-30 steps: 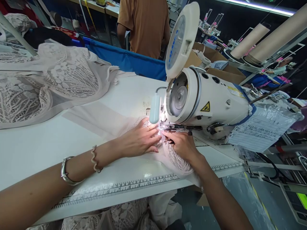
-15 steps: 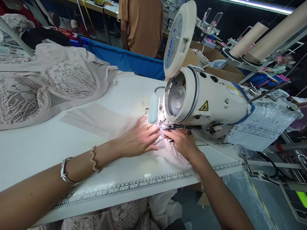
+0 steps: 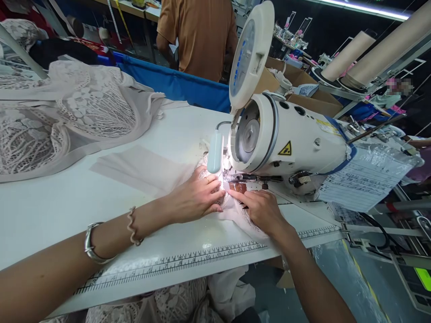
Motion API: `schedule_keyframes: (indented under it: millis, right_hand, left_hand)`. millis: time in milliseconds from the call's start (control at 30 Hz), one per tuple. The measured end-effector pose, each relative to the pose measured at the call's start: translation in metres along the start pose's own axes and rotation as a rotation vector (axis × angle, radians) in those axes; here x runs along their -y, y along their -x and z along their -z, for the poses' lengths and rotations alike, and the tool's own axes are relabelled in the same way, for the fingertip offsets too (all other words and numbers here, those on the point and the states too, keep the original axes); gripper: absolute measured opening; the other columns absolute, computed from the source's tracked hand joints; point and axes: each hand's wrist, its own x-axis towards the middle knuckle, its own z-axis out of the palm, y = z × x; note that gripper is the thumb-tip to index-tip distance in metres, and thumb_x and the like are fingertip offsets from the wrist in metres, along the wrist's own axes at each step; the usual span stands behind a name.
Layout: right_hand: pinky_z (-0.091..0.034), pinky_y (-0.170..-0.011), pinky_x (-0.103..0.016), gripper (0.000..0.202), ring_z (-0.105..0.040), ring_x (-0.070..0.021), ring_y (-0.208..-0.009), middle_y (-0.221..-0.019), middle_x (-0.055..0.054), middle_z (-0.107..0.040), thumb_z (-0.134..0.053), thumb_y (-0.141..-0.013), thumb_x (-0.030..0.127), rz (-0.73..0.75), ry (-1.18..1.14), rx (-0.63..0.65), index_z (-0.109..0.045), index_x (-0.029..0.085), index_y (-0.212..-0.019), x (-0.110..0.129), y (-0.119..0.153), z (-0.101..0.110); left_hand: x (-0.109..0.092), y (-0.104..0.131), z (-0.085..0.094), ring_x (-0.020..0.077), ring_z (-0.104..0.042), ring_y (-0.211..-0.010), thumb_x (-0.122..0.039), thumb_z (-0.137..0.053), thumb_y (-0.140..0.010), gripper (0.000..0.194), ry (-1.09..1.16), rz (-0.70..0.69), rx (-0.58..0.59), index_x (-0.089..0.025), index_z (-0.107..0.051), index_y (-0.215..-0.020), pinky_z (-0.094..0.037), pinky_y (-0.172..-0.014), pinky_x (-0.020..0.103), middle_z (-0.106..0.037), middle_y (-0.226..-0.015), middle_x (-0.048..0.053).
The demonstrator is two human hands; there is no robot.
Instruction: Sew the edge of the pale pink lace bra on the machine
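A pale lace garment (image 3: 232,214) is being held flat on the worktop (image 3: 151,255), at the lit needle area of the sewing machine (image 3: 303,137). Beneath the slightly spread fingers (image 3: 218,195) of the left hand (image 3: 197,199), its lace is being pressed down. Its nearer part is being partly covered by the right hand (image 3: 264,210), its cloth being touched by the extended index finger (image 3: 237,196); whether anything is being pinched there cannot be told.
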Motion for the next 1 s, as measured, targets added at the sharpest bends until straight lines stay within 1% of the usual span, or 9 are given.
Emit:
schedule_keyframes:
  millis: [100, 200, 333, 467, 600, 700, 900, 967, 1000]
  right_hand:
    - [-0.031, -0.060, -0.029, 0.068, -0.055, -0.0145, -0.062, -0.066, 0.002, -0.064, -0.044, -0.084, -0.002, -0.030, 0.020, 0.051, -0.070, 0.036, -0.135, 0.000, -0.006, 0.001]
    - [-0.029, -0.058, -0.029, 0.069, -0.058, -0.0160, -0.065, -0.071, 0.001, -0.067, -0.045, -0.086, 0.001, -0.094, 0.036, 0.128, -0.067, 0.039, -0.139, 0.001, -0.013, 0.003]
    - [-0.030, -0.057, -0.029, 0.068, -0.062, -0.0189, -0.074, -0.086, -0.001, -0.075, -0.045, -0.086, 0.002, -0.143, -0.010, 0.157, -0.064, 0.036, -0.142, 0.001, -0.018, 0.003]
    - [-0.033, -0.058, -0.027, 0.063, -0.065, -0.0181, -0.082, -0.096, -0.001, -0.078, -0.046, -0.084, 0.001, -0.111, -0.076, 0.048, -0.067, 0.028, -0.137, -0.003, -0.015, -0.003]
    - [-0.036, -0.061, -0.025, 0.059, -0.065, -0.0146, -0.080, -0.083, 0.001, -0.074, -0.049, -0.083, 0.001, -0.020, -0.063, -0.057, -0.074, 0.032, -0.125, -0.007, -0.010, -0.009]
    - [-0.037, -0.060, -0.025, 0.054, -0.062, -0.0152, -0.077, -0.073, 0.001, -0.068, -0.051, -0.087, 0.003, -0.018, -0.029, -0.089, -0.076, 0.033, -0.124, -0.008, -0.011, -0.012]
    - [-0.037, -0.059, -0.026, 0.055, -0.060, -0.0174, -0.077, -0.075, 0.000, -0.063, -0.053, -0.084, 0.005, -0.063, -0.067, -0.006, -0.074, 0.034, -0.126, -0.008, -0.021, -0.011]
    - [-0.039, -0.060, -0.026, 0.057, -0.060, -0.0175, -0.077, -0.076, 0.000, -0.063, -0.052, -0.083, 0.004, -0.075, -0.089, 0.038, -0.073, 0.034, -0.127, -0.009, -0.023, -0.010]
    - [-0.040, -0.061, -0.026, 0.059, -0.059, -0.0176, -0.077, -0.077, 0.000, -0.062, -0.051, -0.083, 0.004, -0.076, -0.097, 0.054, -0.073, 0.033, -0.129, -0.009, -0.023, -0.010]
  left_hand:
    - [-0.001, 0.000, 0.000, 0.0334, -0.060, -0.111, -0.051, -0.029, -0.110, 0.054, 0.003, 0.024, -0.004, -0.014, -0.068, -0.112, -0.031, -0.104, 0.054, -0.069, -0.110, 0.016]
    - [-0.002, -0.001, -0.001, 0.0367, -0.055, -0.126, -0.053, -0.024, -0.110, 0.058, 0.031, 0.029, -0.005, -0.014, -0.068, -0.113, -0.028, -0.108, 0.056, -0.069, -0.118, 0.017]
    - [0.000, -0.002, -0.002, 0.0345, -0.060, -0.118, -0.056, -0.013, -0.110, 0.068, 0.055, 0.048, 0.006, -0.012, -0.064, -0.121, -0.027, -0.107, 0.056, -0.071, -0.116, 0.017]
    - [0.002, -0.002, -0.004, 0.0337, -0.062, -0.112, -0.052, -0.019, -0.111, 0.059, 0.028, 0.045, 0.003, -0.015, -0.065, -0.117, -0.030, -0.105, 0.058, -0.070, -0.115, 0.017]
    - [0.001, -0.003, -0.005, 0.0334, -0.062, -0.112, -0.049, -0.031, -0.110, 0.049, 0.000, 0.054, -0.015, -0.015, -0.066, -0.106, -0.029, -0.109, 0.059, -0.070, -0.112, 0.015]
    - [0.003, -0.003, -0.005, 0.0338, -0.062, -0.114, -0.049, -0.031, -0.110, 0.049, -0.020, 0.076, -0.010, -0.015, -0.067, -0.106, -0.025, -0.113, 0.063, -0.070, -0.114, 0.015]
    - [0.002, -0.002, -0.006, 0.0367, -0.061, -0.120, -0.058, -0.033, -0.108, 0.057, -0.087, 0.110, -0.024, -0.013, -0.067, -0.114, -0.025, -0.115, 0.064, -0.066, -0.131, 0.020]
    - [-0.001, 0.000, -0.009, 0.0373, -0.060, -0.122, -0.052, -0.038, -0.108, 0.052, -0.109, 0.102, -0.057, -0.010, -0.064, -0.121, -0.031, -0.112, 0.061, -0.062, -0.138, 0.023]
    - [-0.003, 0.000, -0.010, 0.0357, -0.061, -0.119, -0.045, -0.039, -0.109, 0.045, -0.102, 0.086, -0.061, -0.009, -0.063, -0.124, -0.036, -0.109, 0.057, -0.063, -0.137, 0.023]
